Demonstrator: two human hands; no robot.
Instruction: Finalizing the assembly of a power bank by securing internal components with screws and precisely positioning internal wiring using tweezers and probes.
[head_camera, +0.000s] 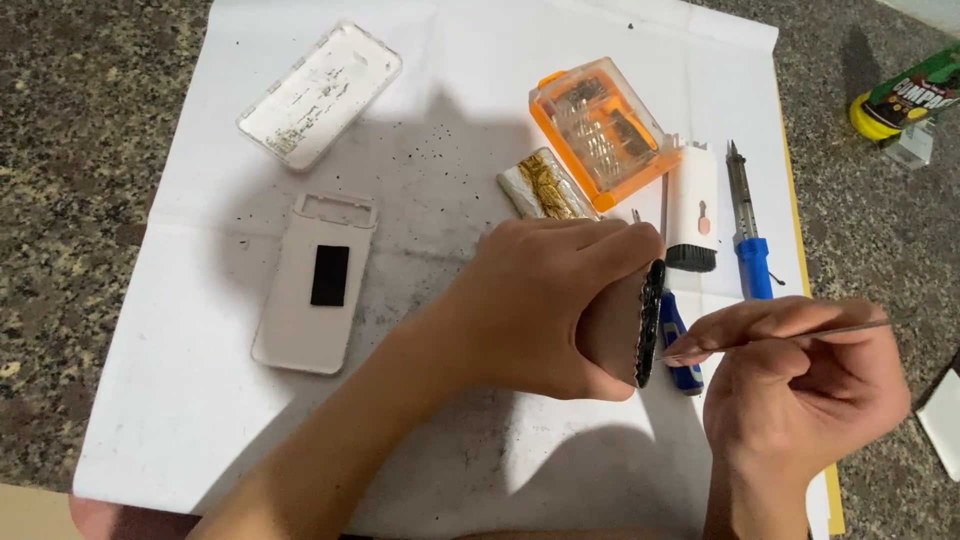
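My left hand (545, 305) grips a thin black circuit board (650, 322), held on edge with its narrow side toward me. My right hand (795, 375) pinches a thin metal tool (850, 329) like tweezers, whose tip touches the lower edge of the board. Both hands hover over a white paper sheet (200, 380). A blue-handled screwdriver (678, 345) lies just under the board, partly hidden by my hands.
On the sheet lie a white casing half with a black patch (315, 285), a clear cover (320, 92), an orange bit box (600, 128), a foil-wrapped block (545, 187), a white tool (692, 210) and a blue soldering iron (748, 235). A green-yellow can (905, 100) lies on the granite counter (80, 150).
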